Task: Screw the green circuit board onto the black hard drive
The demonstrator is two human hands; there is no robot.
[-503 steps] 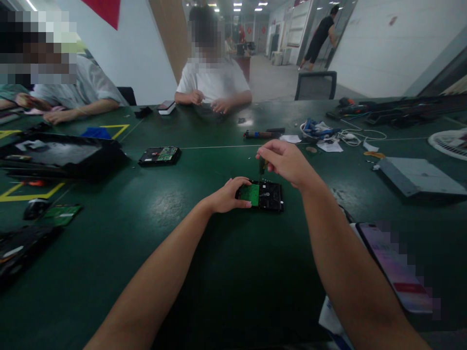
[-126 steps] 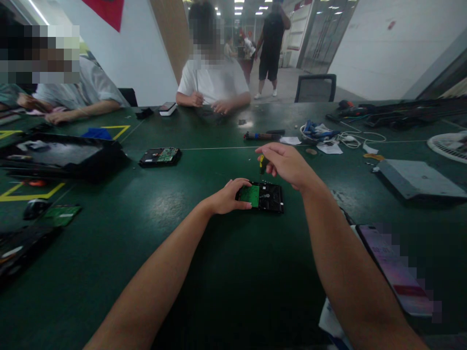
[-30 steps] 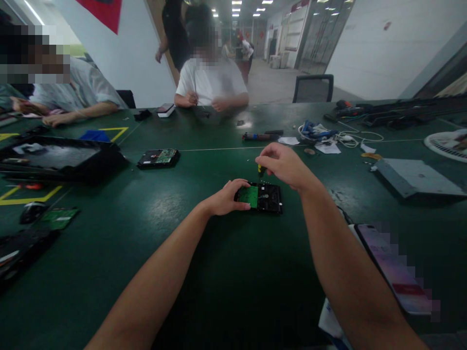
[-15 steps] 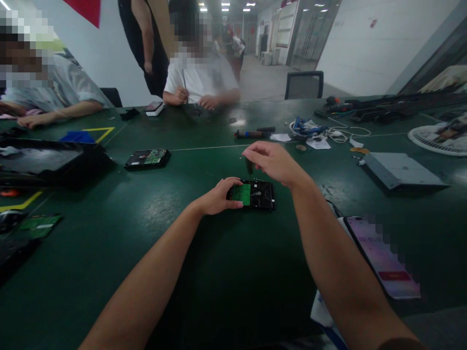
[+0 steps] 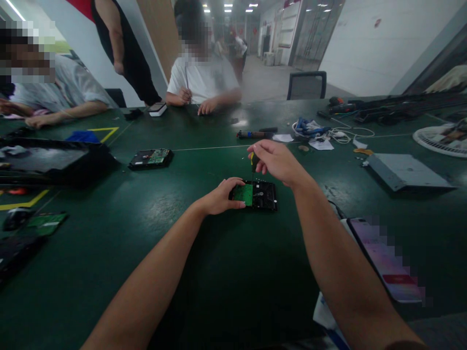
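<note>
Desk [image 5: 200, 167] is bounded by its far edge at 12 o'clock (clock centred on the work spot). Black tray [image 5: 58, 155] parked at 9–10, well apart. Metal box [image 5: 410, 170] set at 3. Phone [image 5: 383, 257] laid at 4, room tightest there. Left hand [image 5: 221, 197] placed at 9, right hand [image 5: 273, 160] at 1; each grip occupied. Hard drive [image 5: 266, 198] is laid flat at centre, clamped by the left grip at its 9 o'clock end. Second drive [image 5: 151, 159] set at 10, untouched. Board [image 5: 243, 194] is seated in the clamped drive, not lifted; fastener work judged part-done, remaining count unclear. Screwdriver [image 5: 254, 163] is pinched near-upright by the right grip at the board's 1 o'clock corner; tip contact unclear. Bright specks [image 5: 259, 180] are seen at the drive's far edge, possibly loose screws.
</note>
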